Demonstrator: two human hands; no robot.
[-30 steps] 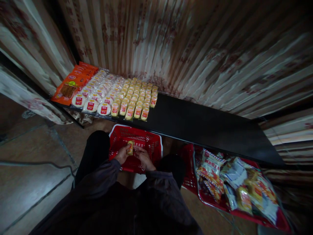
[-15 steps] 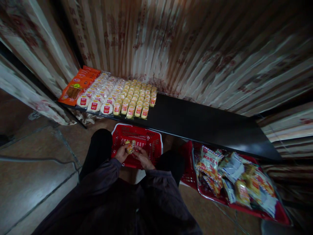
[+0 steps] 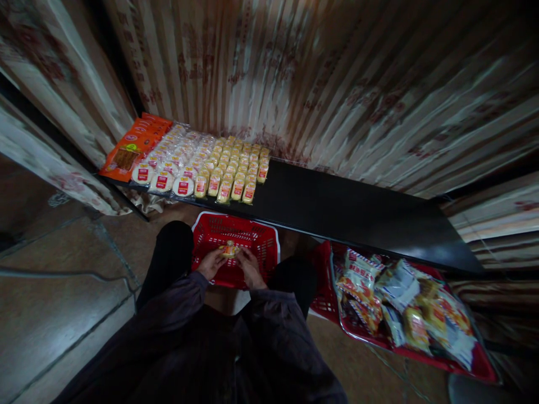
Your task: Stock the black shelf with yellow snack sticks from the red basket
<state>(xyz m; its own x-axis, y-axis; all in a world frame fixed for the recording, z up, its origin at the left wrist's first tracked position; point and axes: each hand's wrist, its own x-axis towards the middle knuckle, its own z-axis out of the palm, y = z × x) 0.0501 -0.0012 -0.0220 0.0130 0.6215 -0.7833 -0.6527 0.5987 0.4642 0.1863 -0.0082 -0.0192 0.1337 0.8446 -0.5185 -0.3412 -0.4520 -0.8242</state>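
Between my two hands is a small wrapped yellow snack cake with an orange label. My left hand grips its left end, and my right hand has fingers closed on its right end. Another small wrapped piece seems to sit just behind it, too small to make out. Below my hands stands a red plastic basket with a white rim, between my knees. On the black shelf ahead, similar yellow wrapped cakes stand in rows, beside rows of round white wrapped cakes.
An orange snack packet lies at the shelf's left end. Right of my knee, a second red basket holds several packaged snacks. A patterned curtain hangs behind the shelf. A grey cable crosses the tiled floor at left.
The cake between my hands has turned from tilted to nearly level and shifted slightly right. My right hand has closed on its right end. The shelf rows look the same.
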